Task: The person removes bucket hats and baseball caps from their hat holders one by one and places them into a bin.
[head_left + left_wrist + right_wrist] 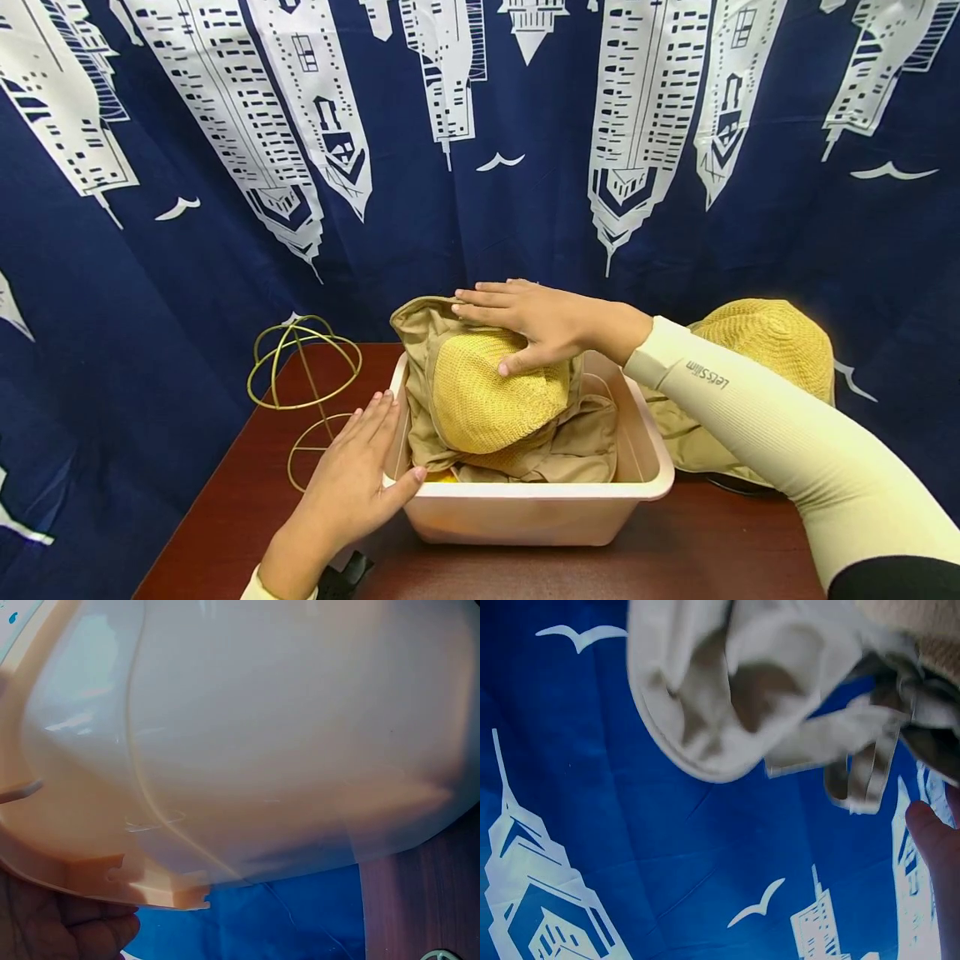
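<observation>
A tan cloth sun hat with a yellow woven crown (498, 400) lies in a pale pink plastic bin (525, 517). My right hand (551, 321) rests on the hat's crown and brim, fingers extended and thumb spread. In the right wrist view, the hat's tan brim (712, 712) and cloth straps hang in front of the blue backdrop, with part of that hand at the right edge. My left hand (356, 475) touches the bin's left side, its fingers extended along the rim. The left wrist view has the bin's wall (285, 735) filling most of it, with fingertips (105, 934) at the rim.
A gold wire hat stand (303, 408) stands left of the bin on the red-brown table (225, 492). Another yellow and tan hat (780, 346) sits to the right, partly behind my right forearm. A blue curtain (480, 208) with white building prints hangs behind.
</observation>
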Demonstrator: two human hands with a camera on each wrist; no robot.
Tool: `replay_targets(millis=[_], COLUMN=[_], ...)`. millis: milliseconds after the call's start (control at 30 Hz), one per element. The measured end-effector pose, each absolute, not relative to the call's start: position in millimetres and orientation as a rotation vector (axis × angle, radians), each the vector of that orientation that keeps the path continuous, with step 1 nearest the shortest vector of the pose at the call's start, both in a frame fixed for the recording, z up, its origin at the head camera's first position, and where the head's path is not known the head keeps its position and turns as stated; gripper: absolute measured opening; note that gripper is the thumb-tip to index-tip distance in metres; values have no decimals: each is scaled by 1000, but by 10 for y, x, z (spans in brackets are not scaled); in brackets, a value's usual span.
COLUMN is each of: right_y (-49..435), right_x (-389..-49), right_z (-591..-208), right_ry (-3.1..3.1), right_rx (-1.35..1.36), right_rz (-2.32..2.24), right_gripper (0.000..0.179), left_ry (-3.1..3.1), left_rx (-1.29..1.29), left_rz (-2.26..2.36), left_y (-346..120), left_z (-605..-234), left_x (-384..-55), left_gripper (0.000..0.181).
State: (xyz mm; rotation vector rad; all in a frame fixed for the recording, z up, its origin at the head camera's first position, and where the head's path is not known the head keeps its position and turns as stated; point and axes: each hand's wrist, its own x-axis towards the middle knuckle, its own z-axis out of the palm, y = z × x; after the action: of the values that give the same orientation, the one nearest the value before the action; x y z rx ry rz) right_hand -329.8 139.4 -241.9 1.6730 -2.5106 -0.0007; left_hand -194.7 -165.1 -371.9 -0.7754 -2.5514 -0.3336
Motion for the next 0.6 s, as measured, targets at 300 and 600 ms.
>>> replay_targets(millis=[300,600], right_y=[1308,1167], right_x=[-3173,-3224], right_z=[-2592,-2711], right_ry=[-2361,-2426], right_rx=[1758,1833], right_rz=[-120,-130], right_gripper=[100,95], left_ry=[-2553,-2553], left_rx=[-773,-784], left_rz=[-335,-334], left_y=[-1664,-1659], left_z=[-3708,-3721], left_x=[-1963,-1962], left_gripper=[82,83])
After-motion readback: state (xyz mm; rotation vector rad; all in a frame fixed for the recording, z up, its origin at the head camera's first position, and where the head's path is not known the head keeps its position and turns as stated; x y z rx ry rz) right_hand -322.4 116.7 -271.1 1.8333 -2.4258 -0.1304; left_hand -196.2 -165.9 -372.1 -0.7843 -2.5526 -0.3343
